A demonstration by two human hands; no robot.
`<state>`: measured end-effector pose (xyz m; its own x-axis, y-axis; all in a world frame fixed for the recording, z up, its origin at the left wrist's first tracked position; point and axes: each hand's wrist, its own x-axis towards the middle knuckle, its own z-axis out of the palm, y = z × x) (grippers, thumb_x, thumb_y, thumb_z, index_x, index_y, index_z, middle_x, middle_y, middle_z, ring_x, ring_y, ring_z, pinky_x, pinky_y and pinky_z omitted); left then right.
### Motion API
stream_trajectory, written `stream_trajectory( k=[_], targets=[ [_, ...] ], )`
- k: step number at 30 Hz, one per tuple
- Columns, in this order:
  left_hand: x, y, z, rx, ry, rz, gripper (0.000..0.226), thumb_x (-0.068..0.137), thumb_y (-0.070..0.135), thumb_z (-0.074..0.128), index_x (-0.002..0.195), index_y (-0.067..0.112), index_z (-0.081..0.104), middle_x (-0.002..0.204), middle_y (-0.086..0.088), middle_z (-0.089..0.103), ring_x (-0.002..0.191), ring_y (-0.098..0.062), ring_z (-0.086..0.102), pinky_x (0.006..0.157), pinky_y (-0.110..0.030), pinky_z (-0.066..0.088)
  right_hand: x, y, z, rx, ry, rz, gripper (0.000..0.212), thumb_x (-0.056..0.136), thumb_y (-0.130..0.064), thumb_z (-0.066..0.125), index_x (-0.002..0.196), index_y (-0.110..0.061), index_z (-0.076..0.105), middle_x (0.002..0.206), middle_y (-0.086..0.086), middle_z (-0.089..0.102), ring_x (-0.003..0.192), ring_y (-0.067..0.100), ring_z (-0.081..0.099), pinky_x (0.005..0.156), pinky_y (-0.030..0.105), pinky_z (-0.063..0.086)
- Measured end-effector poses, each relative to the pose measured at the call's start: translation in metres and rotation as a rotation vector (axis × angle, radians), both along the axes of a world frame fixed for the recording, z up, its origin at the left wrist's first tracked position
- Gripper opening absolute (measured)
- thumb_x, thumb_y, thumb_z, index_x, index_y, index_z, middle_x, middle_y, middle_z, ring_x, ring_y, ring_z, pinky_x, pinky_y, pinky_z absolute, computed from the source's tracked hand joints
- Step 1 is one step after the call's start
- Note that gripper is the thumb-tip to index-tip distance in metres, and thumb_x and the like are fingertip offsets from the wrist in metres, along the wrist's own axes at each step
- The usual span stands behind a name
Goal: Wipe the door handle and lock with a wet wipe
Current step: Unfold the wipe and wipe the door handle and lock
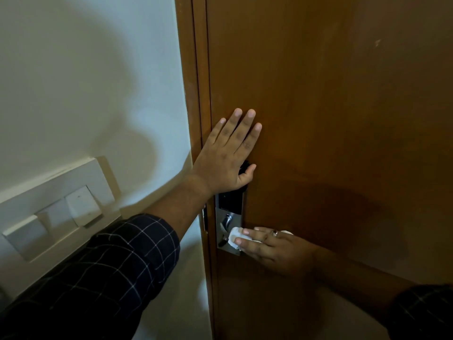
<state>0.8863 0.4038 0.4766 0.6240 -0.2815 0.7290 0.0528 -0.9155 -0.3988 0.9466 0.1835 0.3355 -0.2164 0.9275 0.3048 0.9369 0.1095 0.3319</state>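
Observation:
A silver lock plate (229, 212) with a dark panel sits on the brown wooden door (331, 106), near its left edge. My left hand (228, 153) lies flat on the door just above the lock, fingers spread, covering the plate's top. My right hand (267, 246) presses a white wet wipe (235, 238) against the lower part of the plate, by a small metal lever (226, 220). A ring shows on one finger. The door handle itself is hidden under my right hand and the wipe.
The door frame (198, 94) runs down beside a white wall (85, 82). A white switch panel (58, 207) is mounted on that wall at the lower left. Dark checked sleeves cover both forearms.

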Motion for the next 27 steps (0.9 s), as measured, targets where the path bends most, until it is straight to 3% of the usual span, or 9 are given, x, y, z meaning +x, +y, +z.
stream_trajectory(
  k=[3,4,11,13,16,19,23,26,27],
  targets=[
    [-0.002,-0.002,0.001,-0.001,0.01,0.006,0.079,0.091,0.049,0.047,0.154,0.009,0.023,0.162,-0.021,0.025,0.151,-0.039,0.018,0.123,-0.054,0.021,0.008,-0.014,0.004,-0.006,-0.208,0.047,0.039,0.105,-0.015,0.031,0.141,-0.009,0.043,0.152,0.008,0.037,0.142,0.025,0.026,0.113,0.035,0.017],
    [-0.003,-0.002,0.001,-0.001,0.011,0.006,0.078,0.091,0.049,0.047,0.154,0.009,0.023,0.162,-0.021,0.025,0.151,-0.039,0.018,0.123,-0.054,0.022,0.01,-0.02,0.006,-0.028,-0.25,0.057,0.039,0.105,-0.014,0.029,0.139,-0.007,0.047,0.151,0.01,0.037,0.141,0.027,0.028,0.115,0.037,0.017],
    [-0.004,-0.003,0.002,0.006,0.015,0.003,0.082,0.093,0.059,0.041,0.155,0.009,0.022,0.162,-0.021,0.024,0.151,-0.038,0.018,0.122,-0.056,0.023,0.0,-0.061,0.023,0.029,-0.034,-0.122,0.037,0.095,-0.013,0.045,0.124,0.004,0.059,0.135,0.02,0.056,0.124,0.031,0.055,0.093,0.043,0.054],
    [-0.002,-0.002,0.001,0.009,0.018,0.011,0.084,0.093,0.063,0.039,0.155,0.009,0.022,0.163,-0.02,0.023,0.152,-0.038,0.017,0.122,-0.056,0.023,-0.007,-0.063,0.025,0.01,0.011,-0.157,0.041,0.1,-0.016,0.037,0.134,0.003,0.051,0.145,0.02,0.045,0.133,0.031,0.046,0.1,0.043,0.049],
    [-0.001,-0.001,0.001,0.007,0.01,0.016,0.086,0.092,0.065,0.039,0.155,0.009,0.022,0.163,-0.02,0.024,0.151,-0.038,0.017,0.121,-0.056,0.023,-0.024,-0.04,0.036,0.026,0.108,-0.187,0.05,0.105,-0.035,0.011,0.152,-0.019,0.016,0.16,0.001,0.01,0.147,0.016,0.011,0.118,0.037,0.02],
    [-0.002,-0.002,0.0,0.012,0.017,0.016,0.086,0.092,0.066,0.039,0.155,0.008,0.022,0.163,-0.021,0.024,0.151,-0.038,0.017,0.121,-0.056,0.023,-0.041,-0.005,0.02,-0.036,0.038,-0.12,0.05,0.103,-0.024,0.022,0.151,-0.009,0.017,0.16,0.014,0.013,0.147,0.029,0.012,0.117,0.036,0.006],
    [-0.002,0.0,0.0,0.014,0.026,0.019,0.086,0.093,0.067,0.037,0.155,0.01,0.02,0.164,-0.019,0.021,0.152,-0.037,0.014,0.123,-0.055,0.021,-0.037,-0.002,0.0,-0.131,0.188,-0.201,0.053,0.103,-0.03,0.021,0.154,-0.028,0.005,0.161,-0.006,0.0,0.146,0.014,-0.002,0.113,0.025,0.002],
    [-0.001,0.001,0.0,0.012,0.01,0.009,0.086,0.093,0.066,0.039,0.155,0.01,0.021,0.163,-0.019,0.022,0.152,-0.037,0.015,0.122,-0.055,0.022,-0.016,-0.036,0.001,-0.111,0.066,-0.2,0.048,0.098,-0.015,0.034,0.144,-0.006,0.039,0.153,0.017,0.032,0.141,0.03,0.03,0.111,0.038,0.027],
    [0.0,0.001,0.0,0.011,0.004,0.006,0.086,0.092,0.066,0.04,0.155,0.01,0.021,0.163,-0.019,0.022,0.152,-0.037,0.015,0.122,-0.055,0.022,-0.01,-0.046,0.003,-0.109,0.05,-0.262,0.046,0.098,-0.014,0.036,0.143,-0.004,0.041,0.151,0.018,0.037,0.139,0.032,0.035,0.11,0.039,0.029]
  ],
)
